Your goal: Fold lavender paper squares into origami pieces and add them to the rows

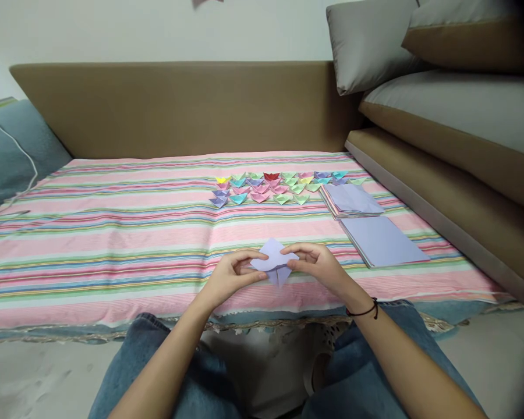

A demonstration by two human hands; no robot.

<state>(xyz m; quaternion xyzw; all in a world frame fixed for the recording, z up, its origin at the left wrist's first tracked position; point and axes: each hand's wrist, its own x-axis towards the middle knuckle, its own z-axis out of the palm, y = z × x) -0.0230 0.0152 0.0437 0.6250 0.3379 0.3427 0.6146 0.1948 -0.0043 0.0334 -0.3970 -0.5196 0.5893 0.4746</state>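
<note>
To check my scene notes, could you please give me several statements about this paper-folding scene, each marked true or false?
1. The left hand and right hand both hold the paper. True.
2. The folded pieces are all one colour. False: they come in many colours.
3. The stacks lie left of the hands. False: they lie to the right.
4. A black band circles the right wrist. True.
5. The cloth is striped. True.
</note>
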